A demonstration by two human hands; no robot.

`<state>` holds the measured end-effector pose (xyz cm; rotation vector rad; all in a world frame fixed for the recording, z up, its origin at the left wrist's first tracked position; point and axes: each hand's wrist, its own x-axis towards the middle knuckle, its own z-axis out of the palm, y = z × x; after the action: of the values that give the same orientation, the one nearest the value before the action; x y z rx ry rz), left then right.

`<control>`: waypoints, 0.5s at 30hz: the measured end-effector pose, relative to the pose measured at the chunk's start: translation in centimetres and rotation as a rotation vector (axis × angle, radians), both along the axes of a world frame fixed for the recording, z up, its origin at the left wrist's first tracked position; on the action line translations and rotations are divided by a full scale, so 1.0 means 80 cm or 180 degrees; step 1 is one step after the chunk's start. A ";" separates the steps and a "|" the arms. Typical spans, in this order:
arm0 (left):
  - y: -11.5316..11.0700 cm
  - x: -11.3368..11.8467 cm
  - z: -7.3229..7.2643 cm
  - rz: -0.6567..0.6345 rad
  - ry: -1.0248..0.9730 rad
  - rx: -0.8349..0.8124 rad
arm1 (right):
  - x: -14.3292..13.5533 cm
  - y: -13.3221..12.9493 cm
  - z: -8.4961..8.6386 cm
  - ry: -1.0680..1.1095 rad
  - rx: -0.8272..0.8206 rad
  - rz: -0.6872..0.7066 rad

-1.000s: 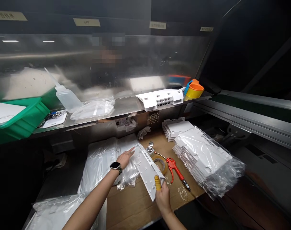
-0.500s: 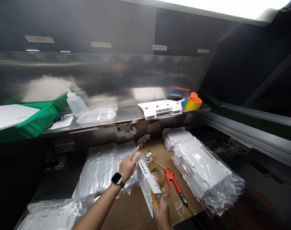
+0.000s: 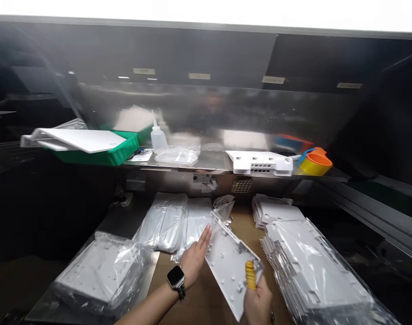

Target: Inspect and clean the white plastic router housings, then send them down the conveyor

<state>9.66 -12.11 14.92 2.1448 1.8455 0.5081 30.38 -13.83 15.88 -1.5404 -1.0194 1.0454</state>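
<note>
My right hand (image 3: 258, 300) grips a white plastic housing panel (image 3: 228, 266) near its lower right edge. The thumb, wrapped in yellow, presses on the inner face, where small posts and clips show. The panel stands tilted above the brown work surface. Close to its left edge is my left hand (image 3: 193, 262), fingers stretched out and side by side; their tips are at the edge, and whether they press on it I cannot tell. A watch (image 3: 175, 276) sits on the left wrist. The panel hides most of what lies behind it, including the red air gun.
Bagged white panels (image 3: 314, 266) are stacked on the right, with bare panels (image 3: 277, 210) behind. Flat clear bags (image 3: 167, 221) lie at the back left, a bagged panel (image 3: 100, 266) nearer. The metal shelf carries a green bin (image 3: 124, 151), squeeze bottle (image 3: 158, 140), white panel (image 3: 260, 162) and tape rolls (image 3: 316, 161).
My right hand has turned the panel so its inner face shows broadly. My left hand has moved from its top end to its left edge. The view has swung left.
</note>
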 end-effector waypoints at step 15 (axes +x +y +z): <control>-0.090 0.110 0.048 -0.0269 -0.3634 -0.0200 | 0.005 0.006 0.008 0.0295 0.0830 0.1147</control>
<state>18.48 -19.35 18.76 1.3347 1.0672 1.2717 30.76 -13.35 16.55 -1.1117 -1.3420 1.1633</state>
